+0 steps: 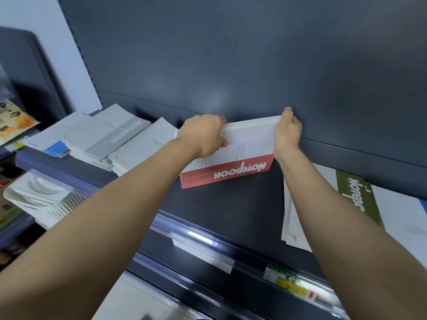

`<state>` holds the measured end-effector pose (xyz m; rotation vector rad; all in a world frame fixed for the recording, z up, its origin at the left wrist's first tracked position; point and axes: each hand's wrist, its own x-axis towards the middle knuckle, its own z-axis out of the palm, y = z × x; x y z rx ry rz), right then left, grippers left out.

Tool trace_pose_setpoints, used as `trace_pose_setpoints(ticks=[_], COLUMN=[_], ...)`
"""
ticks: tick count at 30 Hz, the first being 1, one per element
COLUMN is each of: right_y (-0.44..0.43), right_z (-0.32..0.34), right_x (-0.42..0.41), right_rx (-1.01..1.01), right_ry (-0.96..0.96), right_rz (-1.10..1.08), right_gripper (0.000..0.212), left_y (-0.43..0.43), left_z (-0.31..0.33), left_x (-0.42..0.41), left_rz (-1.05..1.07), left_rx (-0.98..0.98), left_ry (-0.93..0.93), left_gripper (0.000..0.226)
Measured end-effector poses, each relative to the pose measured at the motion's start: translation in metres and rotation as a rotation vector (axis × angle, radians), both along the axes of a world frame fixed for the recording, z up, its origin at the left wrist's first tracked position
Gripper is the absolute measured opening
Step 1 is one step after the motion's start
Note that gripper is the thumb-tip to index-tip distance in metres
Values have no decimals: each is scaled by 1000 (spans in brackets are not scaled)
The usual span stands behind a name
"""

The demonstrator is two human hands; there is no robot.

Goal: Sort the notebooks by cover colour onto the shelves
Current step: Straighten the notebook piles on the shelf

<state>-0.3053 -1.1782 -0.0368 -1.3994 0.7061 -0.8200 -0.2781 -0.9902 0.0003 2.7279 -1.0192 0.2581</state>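
Your left hand (203, 135) and right hand (287, 132), fingers curled round its two ends, held a stack of white notebooks with a red title band (231, 158), tilted up by the dark back panel (231, 54) at the rear edge of the dark metal shelf (231, 209). Had either grip slackened, the loose stack would likely have fanned out toward the front edge, or mixed with the grey-banded notebook pile (111, 137) at the left end or the green-banded notebook (355, 195) at the right. A clear plastic price rail (208, 236) lined the front edge; a pale wall (34, 19) stood beyond the left end.
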Motion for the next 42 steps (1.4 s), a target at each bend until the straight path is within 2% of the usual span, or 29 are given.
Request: trace_pose_setpoints(ticks=[3, 6, 10, 13, 17, 21, 25, 28, 33, 36, 39, 42], right_y=[-5, -12, -13, -13, -6, 1, 4, 9, 15, 15, 13, 6], right_z=[10, 17, 11, 7, -11, -29, -31, -31, -32, -32, -32, -28], right_x=[-4, -6, -13, -17, -21, -24, -21, -21, -21, -23, -26, -30], right_rx=[12, -23, -125, -188, -142, -143, -125, -97, -91, -110, -197, -426], right_ry=[10, 117, 326, 425, 533, 649, 787, 866, 866, 859, 878, 947], right_rz=[112, 179, 271, 317, 447, 485, 455, 451, 432, 434, 438, 419], right_gripper=[50, 61, 47, 36, 10, 6, 7, 8, 7, 6, 8, 17], left_y=[8, 18, 28, 31, 36, 35, 31, 27, 23, 21, 20, 12], left_z=[3, 13, 12, -14, -53, -72, -74, -78, -83, -82, -78, -68], left_x=[11, 15, 13, 15, 5, -2, -2, -3, -5, -6, -8, -10], left_rz=[21, 35, 118, 274, 488, 548, 518, 486, 409, 391, 361, 329], left_rx=[-85, -238, -542, -540, -414, -403, -349, -251, -100, -48, 18, -13], left_ry=[138, 314, 661, 843, 1039, 1119, 1081, 970, 699, 616, 504, 407], left_gripper=[21, 22, 21, 43, 74, 54, 52, 53, 30, 28, 22, 27])
